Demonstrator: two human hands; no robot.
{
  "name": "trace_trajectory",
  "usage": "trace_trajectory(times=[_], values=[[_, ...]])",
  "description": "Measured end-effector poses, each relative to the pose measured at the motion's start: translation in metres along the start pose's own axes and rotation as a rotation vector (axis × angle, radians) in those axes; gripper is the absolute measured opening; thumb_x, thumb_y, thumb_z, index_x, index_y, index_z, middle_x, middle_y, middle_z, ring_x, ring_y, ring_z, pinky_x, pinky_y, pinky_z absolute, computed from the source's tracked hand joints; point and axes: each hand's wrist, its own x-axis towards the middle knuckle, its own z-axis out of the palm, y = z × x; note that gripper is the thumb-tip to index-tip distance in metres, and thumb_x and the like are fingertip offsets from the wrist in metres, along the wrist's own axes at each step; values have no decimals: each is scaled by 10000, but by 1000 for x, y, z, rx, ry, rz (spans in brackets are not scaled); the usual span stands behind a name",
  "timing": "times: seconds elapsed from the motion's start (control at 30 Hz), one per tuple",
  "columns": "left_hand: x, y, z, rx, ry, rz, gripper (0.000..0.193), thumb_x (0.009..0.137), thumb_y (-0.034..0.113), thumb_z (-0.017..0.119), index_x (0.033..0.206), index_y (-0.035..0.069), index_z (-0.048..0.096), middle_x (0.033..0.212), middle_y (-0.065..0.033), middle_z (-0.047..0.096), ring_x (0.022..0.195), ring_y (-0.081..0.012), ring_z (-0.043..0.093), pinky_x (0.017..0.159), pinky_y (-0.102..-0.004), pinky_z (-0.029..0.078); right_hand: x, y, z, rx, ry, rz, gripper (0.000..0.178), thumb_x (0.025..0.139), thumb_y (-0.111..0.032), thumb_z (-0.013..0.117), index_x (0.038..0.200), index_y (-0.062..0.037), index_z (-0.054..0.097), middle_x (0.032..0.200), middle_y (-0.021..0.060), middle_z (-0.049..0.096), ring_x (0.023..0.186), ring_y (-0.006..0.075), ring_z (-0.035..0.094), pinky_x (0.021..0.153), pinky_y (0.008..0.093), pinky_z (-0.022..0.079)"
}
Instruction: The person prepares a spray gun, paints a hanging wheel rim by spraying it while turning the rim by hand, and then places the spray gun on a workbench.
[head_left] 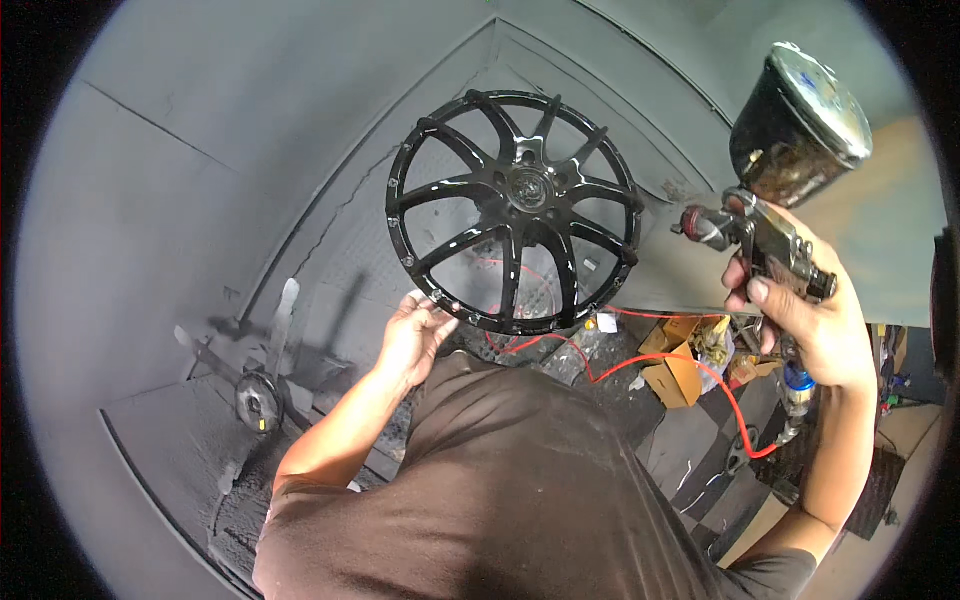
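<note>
A glossy black multi-spoke car wheel face is held up in front of me, tilted so its spokes and round centre face me. My left hand grips its lower left edge, the fingertips curled against the outer ring. Away to the right, my right hand is wrapped round a paint spray gun, with the thumb and fingers on its body. A dark, paint-stained cup with a shiny metal lid sits on top of the gun. The nozzle points left, toward the wheel but apart from it.
From a blue fitting below the gun, a red air hose curves across the floor. Opened cardboard boxes and litter lie there. Grey walls meet in a corner behind the wheel. A paint-coated stand with arms is at lower left.
</note>
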Motion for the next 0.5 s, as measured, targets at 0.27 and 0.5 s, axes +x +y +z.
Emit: trace_trajectory(times=[0.27,0.5], values=[[4,-24,11,-46,41,-7,412,769,-102,430,1152,49,458,1090,-77,574,1049,-228,621,888,-374,507,26,-9,19,133,-66,-222,523,919,-120,658,1422,-51,528,870,46,676,704,82,637,481,199,462],[11,-42,7,-123,25,80,370,786,-86,469,1122,67,497,1034,-42,570,1006,-205,597,867,-347,470,61,1,1,-56,129,-199,257,936,-175,659,1161,-54,631,826,-3,669,708,68,634,480,233,469]])
